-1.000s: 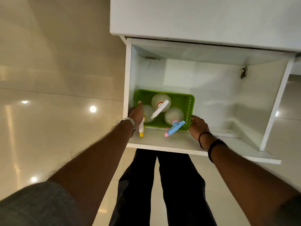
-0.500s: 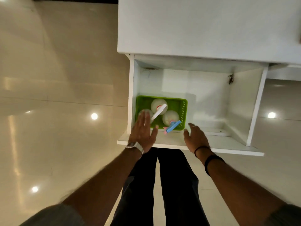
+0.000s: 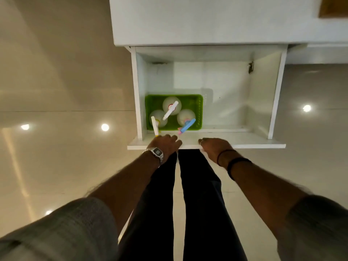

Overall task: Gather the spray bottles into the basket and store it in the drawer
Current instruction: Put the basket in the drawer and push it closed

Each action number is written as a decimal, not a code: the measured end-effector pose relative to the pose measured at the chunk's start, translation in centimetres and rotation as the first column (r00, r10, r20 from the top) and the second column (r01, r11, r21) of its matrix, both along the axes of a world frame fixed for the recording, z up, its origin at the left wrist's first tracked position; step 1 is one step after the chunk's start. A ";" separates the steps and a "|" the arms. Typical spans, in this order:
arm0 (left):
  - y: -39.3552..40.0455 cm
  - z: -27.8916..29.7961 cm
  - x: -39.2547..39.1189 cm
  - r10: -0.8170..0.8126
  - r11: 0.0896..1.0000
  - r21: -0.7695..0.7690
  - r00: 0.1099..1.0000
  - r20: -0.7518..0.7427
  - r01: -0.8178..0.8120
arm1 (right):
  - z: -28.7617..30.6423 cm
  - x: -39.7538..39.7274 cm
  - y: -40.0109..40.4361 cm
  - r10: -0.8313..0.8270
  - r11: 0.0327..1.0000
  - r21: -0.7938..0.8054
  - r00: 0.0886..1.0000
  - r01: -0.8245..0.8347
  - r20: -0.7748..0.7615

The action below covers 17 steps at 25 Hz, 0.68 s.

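The white drawer (image 3: 241,141) stands pulled out under the cabinet. The green basket (image 3: 200,110) sits inside it in the near left corner. Three white spray bottles stand upright in the basket: one with a white nozzle (image 3: 171,104), one with a yellow-tipped nozzle (image 3: 159,117) and one with a blue and pink nozzle (image 3: 185,115). My left hand (image 3: 165,144) lies on the drawer's front panel just in front of the basket, fingers bent over its edge. My right hand (image 3: 214,146) grips the same panel a little to the right.
The white cabinet top (image 3: 207,21) overhangs the back of the drawer. The right half of the drawer floor (image 3: 226,102) is bare. Glossy beige floor tiles (image 3: 66,91) lie all around. My legs in dark trousers (image 3: 188,204) stand right below the drawer front.
Both hands have let go of the basket and drawn back out of the drawer onto its front panel. The basket with the bottles stays in the near left corner.
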<state>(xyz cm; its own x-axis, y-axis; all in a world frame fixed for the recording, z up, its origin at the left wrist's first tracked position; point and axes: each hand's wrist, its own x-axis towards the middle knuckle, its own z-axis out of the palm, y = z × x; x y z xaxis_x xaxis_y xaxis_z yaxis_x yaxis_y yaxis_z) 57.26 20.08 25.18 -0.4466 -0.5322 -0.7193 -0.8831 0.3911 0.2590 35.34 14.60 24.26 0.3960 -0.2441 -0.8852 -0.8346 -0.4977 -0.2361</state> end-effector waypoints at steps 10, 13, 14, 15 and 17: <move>-3.1 0.0 2.5 -0.035 0.999 -0.017 0.996 0.086 0.036 | -0.9 0.1 -2.3 0.140 0.974 -0.181 0.990 -0.135 0.014; -3.4 -0.6 3.2 0.091 0.982 -0.176 0.987 0.135 -0.066 | -1.1 -0.2 -4.3 0.155 0.918 -0.383 0.984 -0.108 0.093; -4.0 -0.8 3.7 0.129 0.976 -0.194 0.981 0.147 -0.099 | -1.0 -0.2 -5.1 0.171 0.894 -0.435 0.979 -0.106 0.114; -4.6 -0.9 4.0 0.161 0.970 -0.205 0.976 0.147 -0.130 | -0.9 -0.1 -5.7 0.192 0.873 -0.475 0.972 -0.107 0.132; -5.9 -1.2 4.7 0.188 0.953 -0.263 0.975 0.121 -0.151 | -0.8 0.3 -6.9 0.204 0.842 -0.530 0.968 -0.097 0.148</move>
